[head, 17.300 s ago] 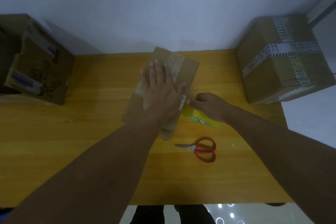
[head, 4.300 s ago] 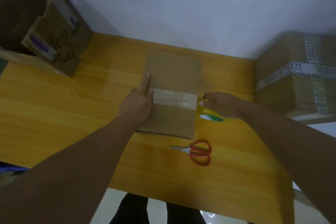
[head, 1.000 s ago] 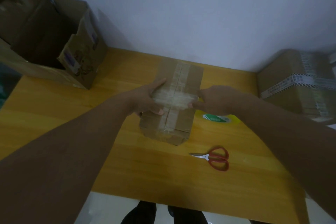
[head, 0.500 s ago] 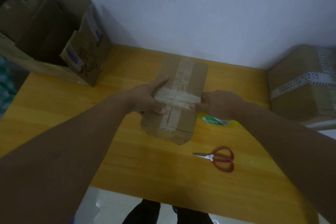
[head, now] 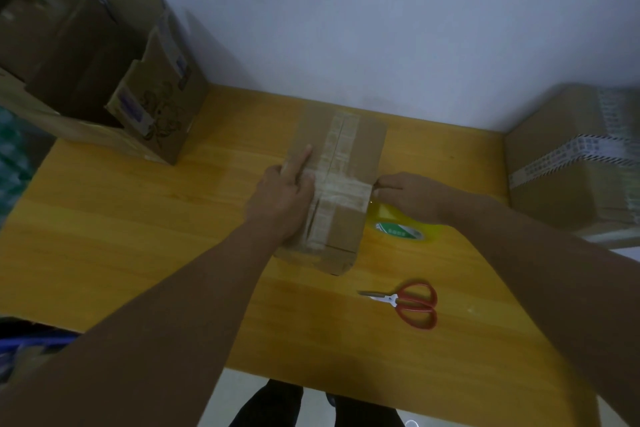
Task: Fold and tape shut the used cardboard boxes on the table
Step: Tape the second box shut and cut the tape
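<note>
Small cardboard box (head: 369, 140) lay flat mid-desk (head: 138, 236), both grips on it.
Box top had a lengthwise tape strip and a cross strip (head: 346, 189) over it. Left grip (head: 280, 198) rested on the box's left side, index finger straight, other fingers bent at the cross strip, grasping nothing. Right grip (head: 412, 196) had its fingertips at the strip's end on the box's right edge; pinching or just pressing, couldn't tell. Yellow tape roll (head: 401, 230) lay flat just beside the box, under the right wrist. Red-handled scissors (head: 410, 303) lay nearer, apart. Open printed carton (head: 156, 104) at the far-left corner, big taped carton (head: 561, 163) at the right.
</note>
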